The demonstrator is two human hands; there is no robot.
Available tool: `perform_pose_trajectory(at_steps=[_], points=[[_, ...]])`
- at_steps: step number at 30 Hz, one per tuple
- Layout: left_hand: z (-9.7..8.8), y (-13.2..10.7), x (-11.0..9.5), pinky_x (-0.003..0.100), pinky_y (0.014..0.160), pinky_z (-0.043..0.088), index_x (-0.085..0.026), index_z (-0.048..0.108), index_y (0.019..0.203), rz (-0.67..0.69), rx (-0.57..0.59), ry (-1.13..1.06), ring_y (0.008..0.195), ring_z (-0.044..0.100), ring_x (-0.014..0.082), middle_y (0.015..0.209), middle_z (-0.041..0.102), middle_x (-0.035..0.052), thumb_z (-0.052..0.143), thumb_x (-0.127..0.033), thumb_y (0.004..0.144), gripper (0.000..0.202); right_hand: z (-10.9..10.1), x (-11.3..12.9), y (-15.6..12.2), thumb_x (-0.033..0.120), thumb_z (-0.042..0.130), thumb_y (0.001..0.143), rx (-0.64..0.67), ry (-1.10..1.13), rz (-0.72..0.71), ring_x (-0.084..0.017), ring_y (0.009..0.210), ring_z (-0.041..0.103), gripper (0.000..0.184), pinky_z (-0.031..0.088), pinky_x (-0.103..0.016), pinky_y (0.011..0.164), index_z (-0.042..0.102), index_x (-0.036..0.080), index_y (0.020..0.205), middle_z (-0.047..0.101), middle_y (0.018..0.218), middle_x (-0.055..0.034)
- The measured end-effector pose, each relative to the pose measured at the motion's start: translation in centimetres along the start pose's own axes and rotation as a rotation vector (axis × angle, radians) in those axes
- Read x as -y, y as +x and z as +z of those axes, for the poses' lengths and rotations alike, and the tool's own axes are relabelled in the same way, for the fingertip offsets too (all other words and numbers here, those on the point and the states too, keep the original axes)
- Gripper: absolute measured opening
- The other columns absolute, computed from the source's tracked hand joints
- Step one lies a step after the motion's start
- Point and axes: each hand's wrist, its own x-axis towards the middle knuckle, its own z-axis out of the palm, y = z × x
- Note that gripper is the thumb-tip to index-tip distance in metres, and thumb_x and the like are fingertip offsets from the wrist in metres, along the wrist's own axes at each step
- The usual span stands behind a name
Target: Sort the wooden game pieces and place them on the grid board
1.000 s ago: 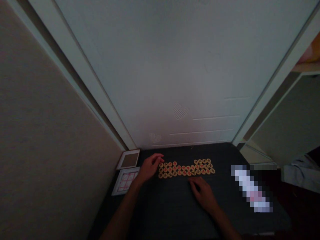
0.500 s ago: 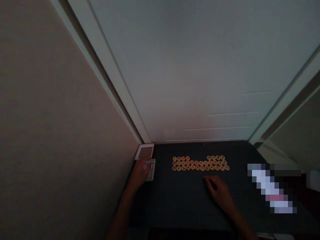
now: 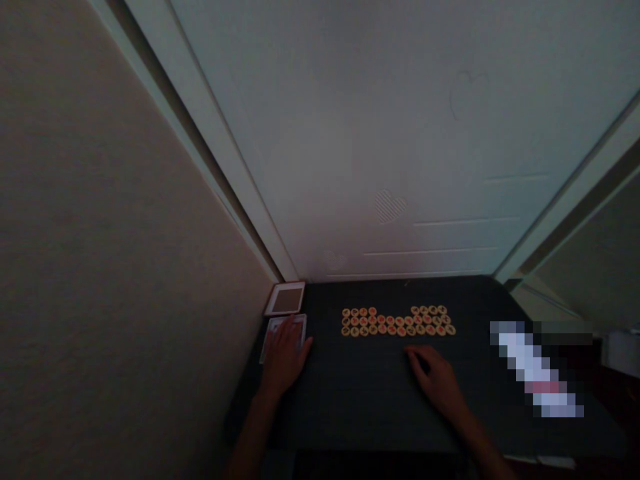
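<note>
My left hand [image 3: 286,357] lies with its fingers spread over a flat, pale-edged rectangular box [image 3: 270,328] at the left side of the dark table. The hand hides much of that box. My right hand [image 3: 434,373] rests on the table, thumb and forefinger tips brought together in a loop, with no object visible between them. Just beyond its fingertips are round yellowish Chinese chess pieces [image 3: 391,330], marked in red and black. They form tidy rows, the farthest one broken by a gap in the middle.
Behind the left box, against the wall, sits a white-rimmed rectangular tray [image 3: 270,305] with a brown inside. A blurred-out long item [image 3: 535,370] lies at the table's right. A white door panel [image 3: 350,200] rises along the table's far edge.
My left hand has gone from grasping the pale-edged box's side to lying spread on top of it. My right hand and the chess pieces stay in place; the view shifts slightly.
</note>
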Motion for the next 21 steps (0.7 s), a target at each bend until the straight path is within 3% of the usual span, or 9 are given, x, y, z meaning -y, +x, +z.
perform_pose_trajectory(at_steps=[7, 12, 16, 21], points=[[0.4, -4.0, -3.4, 0.056, 0.122, 0.023, -0.019, 0.049, 0.145, 0.067, 0.035, -0.055, 0.148, 0.034, 0.0319, 0.156, 0.044, 0.0142, 0.053, -0.044, 0.097, 0.055, 0.0, -0.1, 0.0, 0.042, 0.049, 0.100, 0.023, 0.002, 0.006, -0.026, 0.098, 0.071, 0.032, 0.057, -0.044, 0.092, 0.073, 0.023, 0.109, 0.076, 0.105, -0.0096], [0.4, -7.1, -9.8, 0.057, 0.120, 0.030, -0.023, 0.049, 0.147, 0.095, 0.142, -0.147, 0.147, 0.037, 0.0324, 0.157, 0.044, 0.0110, 0.053, -0.046, 0.097, 0.055, 0.2, -0.2, 0.0, 0.041, 0.049, 0.100, 0.025, 0.010, 0.010, -0.026, 0.099, 0.071, 0.031, 0.056, -0.044, 0.092, 0.073, 0.023, 0.110, 0.076, 0.105, -0.0090], [1.2, -9.9, -15.6, 0.058, 0.122, 0.028, -0.028, 0.039, 0.153, 0.095, 0.183, -0.224, 0.149, 0.033, 0.0313, 0.160, 0.040, 0.0071, 0.050, -0.043, 0.098, 0.058, 0.3, -0.1, 0.0, 0.041, 0.049, 0.100, 0.007, 0.012, 0.008, -0.026, 0.098, 0.071, 0.031, 0.057, -0.043, 0.091, 0.074, 0.023, 0.108, 0.076, 0.103, -0.0092], [1.8, -10.3, -20.4, 0.062, 0.120, 0.031, -0.027, 0.035, 0.155, 0.128, 0.211, -0.363, 0.150, 0.031, 0.0333, 0.160, 0.039, 0.0089, 0.051, -0.041, 0.098, 0.061, -0.2, 0.3, 0.2, 0.041, 0.049, 0.100, -0.005, 0.043, 0.029, -0.026, 0.098, 0.071, 0.032, 0.057, -0.042, 0.090, 0.073, 0.023, 0.109, 0.076, 0.105, -0.0093]])
